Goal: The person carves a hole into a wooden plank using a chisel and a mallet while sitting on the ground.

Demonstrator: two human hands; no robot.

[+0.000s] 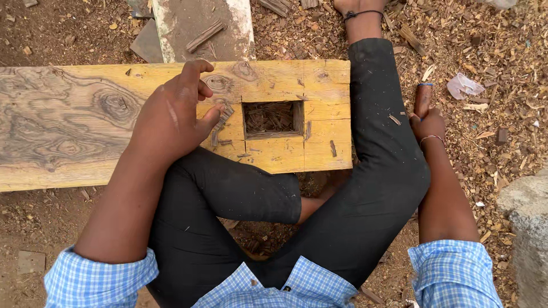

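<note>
A thick yellow-painted wooden beam [68, 120] lies across the ground in front of me, with a square mortise hole [273, 118] cut near its right end. Dark wood chips fill the hole and lie scattered around it. My left hand [174, 114] rests on the beam just left of the hole, fingers loosely curled, thumb touching several splinters [221, 121]. My right hand [427, 122] is out to the right beyond my knee, closed around a wooden tool handle [423, 98] with a blue band at its top. My black-trousered legs [377, 148] sit across the beam's end.
Wood chips and shavings [491, 51] cover the dirt on the right. A grey board [200, 25] with white edges lies beyond the beam. A concrete block [528, 228] stands at the right edge. A crumpled plastic scrap [463, 85] lies near the tool.
</note>
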